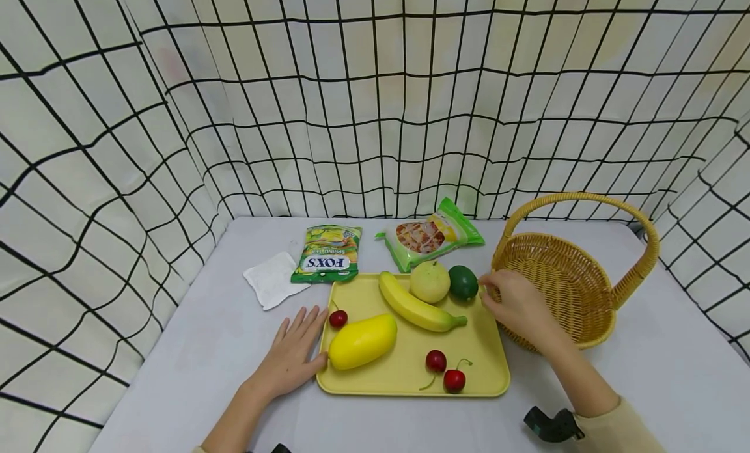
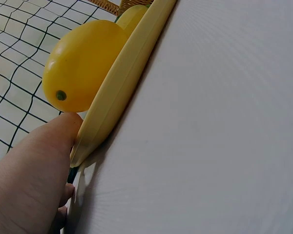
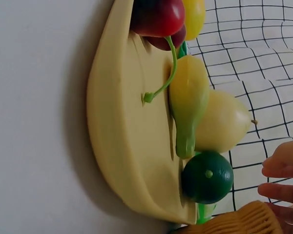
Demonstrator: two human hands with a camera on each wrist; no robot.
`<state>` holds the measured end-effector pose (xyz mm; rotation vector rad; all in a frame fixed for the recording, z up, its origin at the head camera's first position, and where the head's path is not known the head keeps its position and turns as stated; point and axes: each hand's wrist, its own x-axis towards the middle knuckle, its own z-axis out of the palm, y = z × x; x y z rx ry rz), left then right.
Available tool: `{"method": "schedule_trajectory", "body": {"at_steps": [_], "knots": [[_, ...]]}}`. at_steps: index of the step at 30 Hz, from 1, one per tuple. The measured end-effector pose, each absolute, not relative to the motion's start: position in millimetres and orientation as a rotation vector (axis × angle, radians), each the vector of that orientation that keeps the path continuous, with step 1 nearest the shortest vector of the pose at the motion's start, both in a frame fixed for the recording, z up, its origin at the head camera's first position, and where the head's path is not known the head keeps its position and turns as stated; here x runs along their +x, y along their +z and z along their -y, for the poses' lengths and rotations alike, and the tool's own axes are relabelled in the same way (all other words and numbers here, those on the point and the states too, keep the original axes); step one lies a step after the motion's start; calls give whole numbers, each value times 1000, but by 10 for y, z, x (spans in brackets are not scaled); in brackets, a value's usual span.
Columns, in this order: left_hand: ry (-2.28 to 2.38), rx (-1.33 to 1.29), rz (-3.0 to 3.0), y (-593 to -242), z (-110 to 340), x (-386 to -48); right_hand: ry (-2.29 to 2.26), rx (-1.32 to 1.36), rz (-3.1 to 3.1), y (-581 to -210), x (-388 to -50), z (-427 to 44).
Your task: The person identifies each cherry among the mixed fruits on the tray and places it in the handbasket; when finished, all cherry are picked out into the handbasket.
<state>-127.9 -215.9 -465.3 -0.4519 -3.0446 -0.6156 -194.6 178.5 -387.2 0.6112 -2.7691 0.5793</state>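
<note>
A yellow tray (image 1: 404, 381) holds a yellow mango-like fruit (image 1: 363, 341), a banana (image 1: 418, 306), a pale round fruit (image 1: 430, 282), a dark green fruit (image 1: 463, 283) and several red cherries (image 1: 436, 361). My left hand (image 1: 290, 355) lies flat with spread fingers at the tray's left edge, its thumb by the mango-like fruit; the left wrist view shows that thumb (image 2: 44, 156) against the rim. Between the green fruit (image 3: 207, 177) and the basket is my right hand (image 1: 521, 306), fingers slightly bent, holding nothing; a gap separates it from the fruit in the right wrist view.
A wicker basket (image 1: 562, 284) with a tall handle stands right of the tray. Behind the tray lie a green FOX'S packet (image 1: 328, 252) and a green and white packet (image 1: 430, 237). A white cloth or tissue (image 1: 274, 280) lies at the left. Black netting surrounds the table's back and sides.
</note>
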Motion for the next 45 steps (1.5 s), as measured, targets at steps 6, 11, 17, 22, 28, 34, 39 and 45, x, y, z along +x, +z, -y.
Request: {"method": "schedule_trajectory", "body": {"at_steps": [6,11,17,22,28,34,39,45], "knots": [[-625,-446,3048,-4657,2150,-1280,517,670,2692,-3866,-1943,-1667],[-622,-444,3052,-4649,2148,-1278,525,735,2671,-3857,-1946,-1540],[-613,-453,3032,-4642,2154,-1278,498,800,2666,-3826,-1964,-1370],[-610,-453,3037,-4650,2160,-1282,491,850,2633,-3779,-1963,-1221],[-611,-456,3036,-4653,2155,-1285,504,908,2626,-3763,-1976,-1038],[-619,-456,3038,-4646,2154,-1283,555,954,2668,-3776,-1964,-864],[-607,-451,3043,-4647,2159,-1276,547,1002,2669,-3780,-1954,-715],[-605,-456,3035,-4654,2168,-1265,562,1066,2715,-3783,-1971,-533]]}}
